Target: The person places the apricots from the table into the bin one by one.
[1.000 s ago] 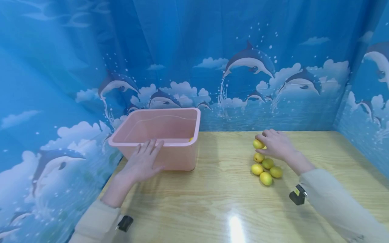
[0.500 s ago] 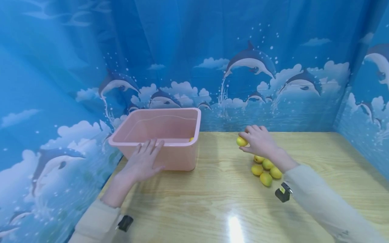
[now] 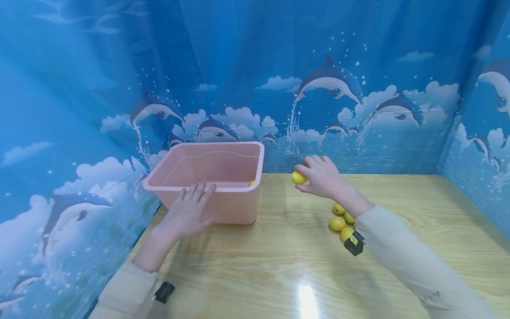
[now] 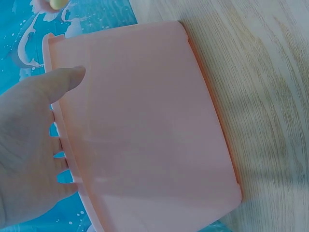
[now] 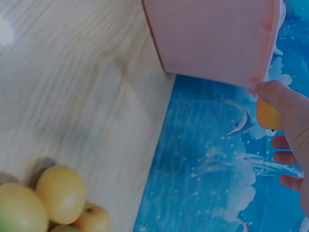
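Note:
My right hand [image 3: 320, 177] pinches a yellow lemon [image 3: 299, 177] between thumb and fingers, held in the air to the right of a pink plastic bin [image 3: 227, 206]. In the right wrist view the lemon [image 5: 268, 115] shows beside the thumb, partly covered by the hand. My left hand [image 3: 187, 215] rests at the bin's near rim, its straight fingers over the edge; in the left wrist view the thumb [image 4: 70, 81] lies along the outside wall. Inside the bin, a bit of yellow fruit [image 3: 251, 183] shows at the right; the rest of the floor is hidden.
Several yellow-green lemons [image 3: 337, 223] sit in a cluster on the wooden table [image 3: 263, 266], partly covered by the right forearm. A blue dolphin-print curtain [image 3: 275, 106] hangs behind the table and along both sides.
My right hand has lifted a lemon from the cluster and carried it left, towards the bin. The left hand and the bin have stayed in place.

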`<state>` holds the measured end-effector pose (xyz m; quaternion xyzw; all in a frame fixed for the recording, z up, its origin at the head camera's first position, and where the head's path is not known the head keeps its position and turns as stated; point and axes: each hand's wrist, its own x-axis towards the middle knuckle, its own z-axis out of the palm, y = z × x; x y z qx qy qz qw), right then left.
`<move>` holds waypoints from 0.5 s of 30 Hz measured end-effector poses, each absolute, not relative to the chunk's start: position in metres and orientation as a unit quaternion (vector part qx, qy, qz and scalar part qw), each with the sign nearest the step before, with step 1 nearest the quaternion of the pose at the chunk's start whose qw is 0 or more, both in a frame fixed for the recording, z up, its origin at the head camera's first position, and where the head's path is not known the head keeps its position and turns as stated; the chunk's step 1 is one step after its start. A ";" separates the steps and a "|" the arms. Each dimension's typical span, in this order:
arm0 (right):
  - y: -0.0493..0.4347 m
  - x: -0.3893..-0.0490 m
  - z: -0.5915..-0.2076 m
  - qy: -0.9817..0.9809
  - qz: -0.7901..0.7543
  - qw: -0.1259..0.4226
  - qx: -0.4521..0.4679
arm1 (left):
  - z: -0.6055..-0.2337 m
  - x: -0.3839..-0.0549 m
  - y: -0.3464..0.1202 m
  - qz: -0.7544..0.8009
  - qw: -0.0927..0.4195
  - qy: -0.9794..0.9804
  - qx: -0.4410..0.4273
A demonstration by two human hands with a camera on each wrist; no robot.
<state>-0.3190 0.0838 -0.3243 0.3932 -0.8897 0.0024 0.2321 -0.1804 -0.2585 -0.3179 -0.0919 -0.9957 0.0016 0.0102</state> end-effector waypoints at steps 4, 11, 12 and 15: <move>0.071 -0.320 -0.314 -0.885 0.010 0.237 0.400 | -0.317 -0.180 -0.259 0.001 0.009 -0.996 -0.091; 0.051 -0.319 -0.299 -0.877 0.028 0.244 0.412 | -0.317 -0.180 -0.260 -0.003 0.006 -0.996 -0.093; 0.048 -0.318 -0.297 -0.877 0.029 0.243 0.414 | -0.316 -0.180 -0.260 -0.002 0.005 -0.996 -0.093; 0.038 -0.316 -0.292 -0.878 0.030 0.235 0.417 | -0.316 -0.181 -0.260 -0.002 0.004 -0.996 -0.094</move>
